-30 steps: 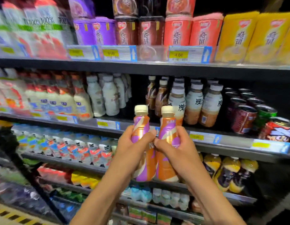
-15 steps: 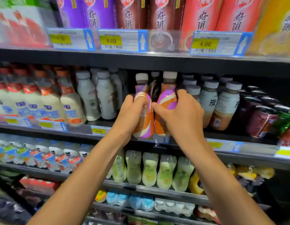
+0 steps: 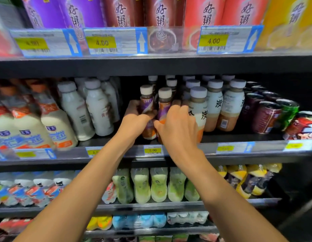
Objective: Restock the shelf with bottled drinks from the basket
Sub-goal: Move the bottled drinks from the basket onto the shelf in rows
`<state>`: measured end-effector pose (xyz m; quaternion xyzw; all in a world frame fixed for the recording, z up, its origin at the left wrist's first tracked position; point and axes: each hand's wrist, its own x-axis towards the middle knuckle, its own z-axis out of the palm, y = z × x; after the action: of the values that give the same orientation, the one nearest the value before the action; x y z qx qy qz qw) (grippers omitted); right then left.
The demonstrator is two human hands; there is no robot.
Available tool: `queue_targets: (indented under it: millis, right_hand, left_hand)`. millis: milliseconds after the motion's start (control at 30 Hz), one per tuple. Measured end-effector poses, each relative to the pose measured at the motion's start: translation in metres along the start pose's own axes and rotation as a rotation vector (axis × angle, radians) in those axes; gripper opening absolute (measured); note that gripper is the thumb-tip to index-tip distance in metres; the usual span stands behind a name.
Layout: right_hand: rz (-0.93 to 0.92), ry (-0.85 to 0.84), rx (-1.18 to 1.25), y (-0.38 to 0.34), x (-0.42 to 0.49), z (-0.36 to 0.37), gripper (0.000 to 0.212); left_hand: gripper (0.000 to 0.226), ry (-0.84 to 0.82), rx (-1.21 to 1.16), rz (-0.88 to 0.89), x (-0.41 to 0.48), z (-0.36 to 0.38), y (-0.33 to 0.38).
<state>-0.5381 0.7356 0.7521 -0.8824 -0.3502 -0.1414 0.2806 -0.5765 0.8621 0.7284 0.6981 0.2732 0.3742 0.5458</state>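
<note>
Bottles [image 3: 146, 100] gripped: L hand [image 3: 135, 125], R hand [image 3: 178, 131].

Left hand [image 3: 134, 124] round purple-orange bottle [image 3: 146, 104], right hand [image 3: 178, 131] round second bottle [image 3: 164, 106], both upright on shelf [image 3: 230, 137].

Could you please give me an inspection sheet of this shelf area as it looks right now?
Surface: middle shelf, dark, with a price strip along its front.
Job's things: left bottle and right bottle, purple and orange, upright side by side at the shelf front; basket not in view.
Clutter: milk bottles to the left; tea bottles and cans to the right.
Grippers: left hand grips the left bottle; right hand grips the right bottle.
Cables: nothing seen.
Surroundings: porridge cups above, green bottles below.
</note>
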Motion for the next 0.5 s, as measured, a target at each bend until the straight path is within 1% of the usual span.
queue_targets:
  millis: [100,200,233,333,500]
  right_hand:
    - [0.005,0.045,-0.036,0.003,0.001,0.01,0.038]
    - [-0.013,0.143,-0.128,0.003,0.002,0.02,0.046]
    - [-0.016,0.147,-0.14,0.003,0.003,0.023,0.045]
    - [-0.033,0.137,-0.115,0.004,0.005,0.027,0.032]
    - [-0.04,0.136,-0.134,0.005,0.01,0.032,0.042]
  left_hand:
    - [0.035,0.001,0.061,0.028,0.009,0.001,-0.006]
    - [0.043,-0.014,0.146,0.038,0.02,0.005,-0.005]
    - [0.045,-0.016,0.186,0.039,0.024,0.006,-0.005]
    - [0.049,-0.017,0.248,0.031,0.034,0.008,-0.007]
    - [0.049,-0.024,0.247,-0.002,0.042,0.011,-0.005]
